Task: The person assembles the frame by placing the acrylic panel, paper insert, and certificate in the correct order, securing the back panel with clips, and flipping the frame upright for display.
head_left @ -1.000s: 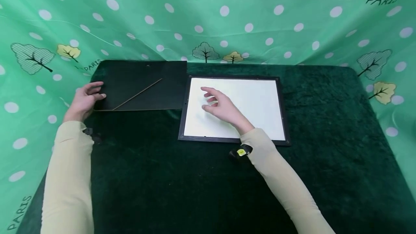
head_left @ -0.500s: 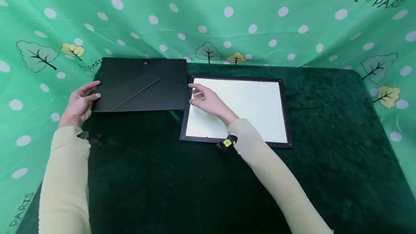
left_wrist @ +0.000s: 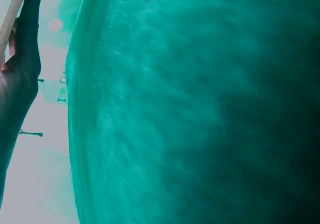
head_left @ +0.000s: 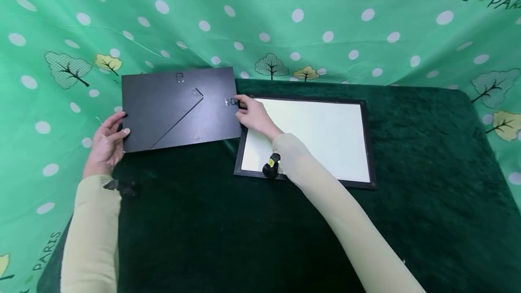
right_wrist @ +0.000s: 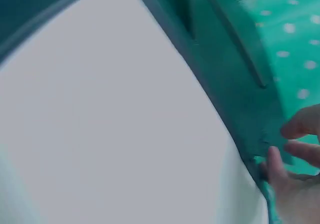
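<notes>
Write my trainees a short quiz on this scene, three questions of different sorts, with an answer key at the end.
1. Multiple choice. In the head view, the left hand holds the black board by its:
A) top edge
B) left edge
C) right edge

2. True or false. In the head view, the framed white panel is to the right of the black board.

3. Fill in the blank. The printed words on the green curtain behind the table read "I", then a heart, then "____".

Key: 1. B; 2. True; 3. PARIS
</notes>
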Action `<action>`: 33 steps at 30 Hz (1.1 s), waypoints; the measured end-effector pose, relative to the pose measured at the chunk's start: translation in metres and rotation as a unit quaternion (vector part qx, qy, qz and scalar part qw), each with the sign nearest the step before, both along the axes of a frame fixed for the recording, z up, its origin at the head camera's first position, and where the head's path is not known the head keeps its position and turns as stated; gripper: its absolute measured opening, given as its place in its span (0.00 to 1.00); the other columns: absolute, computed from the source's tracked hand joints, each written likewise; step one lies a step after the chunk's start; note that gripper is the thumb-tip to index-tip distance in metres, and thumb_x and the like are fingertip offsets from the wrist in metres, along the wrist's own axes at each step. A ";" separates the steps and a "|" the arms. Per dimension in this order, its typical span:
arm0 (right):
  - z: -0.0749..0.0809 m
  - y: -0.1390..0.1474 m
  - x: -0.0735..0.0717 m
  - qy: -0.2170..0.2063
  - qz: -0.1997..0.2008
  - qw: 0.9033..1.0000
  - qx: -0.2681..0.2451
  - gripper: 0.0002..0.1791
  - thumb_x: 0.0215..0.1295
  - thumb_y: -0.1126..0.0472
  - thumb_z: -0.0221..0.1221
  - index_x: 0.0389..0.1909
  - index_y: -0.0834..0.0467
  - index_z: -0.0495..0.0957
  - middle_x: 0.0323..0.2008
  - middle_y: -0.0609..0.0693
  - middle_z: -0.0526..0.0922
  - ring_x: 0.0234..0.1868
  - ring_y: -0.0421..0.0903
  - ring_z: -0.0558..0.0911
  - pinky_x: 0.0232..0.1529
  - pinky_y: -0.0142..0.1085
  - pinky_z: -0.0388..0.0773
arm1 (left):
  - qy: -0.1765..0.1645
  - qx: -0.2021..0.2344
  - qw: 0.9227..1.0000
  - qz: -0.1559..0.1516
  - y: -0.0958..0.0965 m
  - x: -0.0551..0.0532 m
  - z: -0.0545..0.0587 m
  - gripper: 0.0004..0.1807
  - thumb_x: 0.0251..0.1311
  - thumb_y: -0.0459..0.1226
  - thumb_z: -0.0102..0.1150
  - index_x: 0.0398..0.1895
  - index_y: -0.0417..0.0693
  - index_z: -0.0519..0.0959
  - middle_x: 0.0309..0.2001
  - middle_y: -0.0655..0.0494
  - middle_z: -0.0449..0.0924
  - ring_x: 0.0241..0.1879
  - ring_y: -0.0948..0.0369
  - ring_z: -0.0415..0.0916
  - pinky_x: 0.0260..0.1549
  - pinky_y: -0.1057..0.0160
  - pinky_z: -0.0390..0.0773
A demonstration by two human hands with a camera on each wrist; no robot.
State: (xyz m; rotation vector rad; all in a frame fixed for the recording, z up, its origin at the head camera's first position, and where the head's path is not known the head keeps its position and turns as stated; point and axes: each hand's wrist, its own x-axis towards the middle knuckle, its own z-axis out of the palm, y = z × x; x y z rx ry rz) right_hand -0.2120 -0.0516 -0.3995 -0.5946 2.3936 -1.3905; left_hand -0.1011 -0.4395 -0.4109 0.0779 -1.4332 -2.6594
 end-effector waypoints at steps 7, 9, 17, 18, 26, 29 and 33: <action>-0.005 -0.005 -0.009 -0.004 0.028 0.999 0.026 0.34 0.66 0.67 0.53 0.73 0.60 0.56 0.66 0.58 0.67 0.63 0.49 0.71 0.51 0.36 0.74 | 0.007 -0.004 1.000 0.002 0.003 0.004 -0.008 0.28 0.61 0.11 0.31 0.59 0.34 0.71 0.59 0.48 0.62 0.54 0.56 0.68 0.46 0.64 0.76; -0.006 -0.005 -0.010 -0.014 0.035 0.999 0.017 0.34 0.66 0.67 0.53 0.73 0.59 0.56 0.65 0.58 0.67 0.61 0.49 0.72 0.50 0.35 0.74 | 0.012 -0.004 1.000 0.003 0.002 0.004 -0.008 0.29 0.61 0.10 0.30 0.60 0.34 0.70 0.58 0.48 0.63 0.53 0.57 0.68 0.46 0.64 0.76; -0.006 0.000 -0.009 -0.025 0.058 0.997 -0.035 0.36 0.65 0.70 0.54 0.74 0.56 0.56 0.64 0.58 0.62 0.48 0.47 0.79 0.46 0.32 0.75 | 0.021 -0.095 0.995 0.023 0.001 0.004 -0.005 0.37 0.60 0.11 0.28 0.70 0.41 0.65 0.57 0.54 0.60 0.56 0.62 0.51 0.55 0.70 0.54; -0.005 0.000 -0.008 -0.031 0.060 0.997 -0.044 0.36 0.66 0.71 0.54 0.74 0.55 0.56 0.64 0.58 0.62 0.47 0.46 0.79 0.46 0.32 0.75 | 0.021 -0.099 0.995 0.024 0.001 0.004 -0.004 0.37 0.61 0.11 0.28 0.70 0.42 0.64 0.58 0.55 0.58 0.56 0.62 0.48 0.55 0.69 0.51; -0.007 0.006 -0.007 -0.075 0.069 0.987 -0.122 0.40 0.64 0.72 0.57 0.75 0.50 0.55 0.61 0.57 0.60 0.47 0.49 0.79 0.47 0.34 0.75 | 0.018 -0.042 0.999 0.015 0.000 0.000 0.009 0.36 0.61 0.11 0.30 0.70 0.42 0.65 0.55 0.50 0.65 0.50 0.60 0.70 0.46 0.69 0.73; -0.008 0.005 -0.005 -0.066 0.061 0.985 -0.144 0.40 0.65 0.72 0.59 0.75 0.50 0.55 0.59 0.56 0.60 0.46 0.50 0.79 0.47 0.34 0.76 | 0.020 -0.045 0.999 0.009 0.001 -0.001 0.013 0.36 0.61 0.11 0.31 0.70 0.41 0.65 0.56 0.50 0.65 0.50 0.60 0.69 0.45 0.69 0.73; -0.007 0.005 -0.003 -0.041 0.039 0.985 -0.161 0.39 0.65 0.72 0.59 0.74 0.52 0.57 0.57 0.55 0.61 0.41 0.50 0.79 0.46 0.33 0.75 | 0.014 -0.052 0.999 -0.005 0.003 -0.002 0.017 0.36 0.62 0.12 0.32 0.70 0.42 0.64 0.57 0.51 0.64 0.51 0.60 0.66 0.48 0.70 0.71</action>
